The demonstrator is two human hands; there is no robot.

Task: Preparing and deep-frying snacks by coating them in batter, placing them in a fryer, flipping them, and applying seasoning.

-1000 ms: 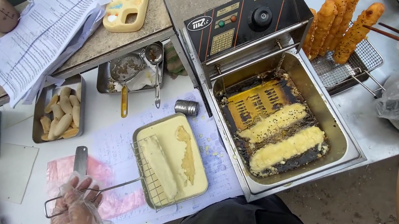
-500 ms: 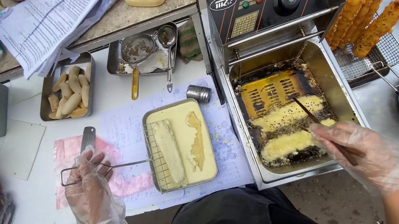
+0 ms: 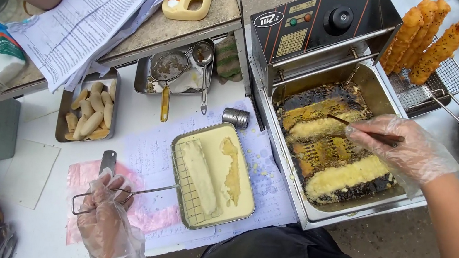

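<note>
- We stand at a white worktop (image 3: 41, 122) with a fryer (image 3: 330, 130) at our right.
- The batter tray (image 3: 217, 175), long axis running away from us, lies just right of our left hand (image 3: 106, 213), closed on the wire rack's handle (image 3: 132, 193).
- Our right hand (image 3: 404, 149) pinches chopsticks (image 3: 359, 128), tips pointing left, on a frying battered piece (image 3: 318, 129).

The chopsticks (image 3: 368, 131) vanish under the glove (grip unclear); the fried sticks (image 3: 430, 37) look cropped above.

Pale yellow batter tray (image 3: 243, 207), golden-brown fried sticks (image 3: 430, 40), black fryer panel (image 3: 320, 23), pink sheet (image 3: 153, 213)
</note>
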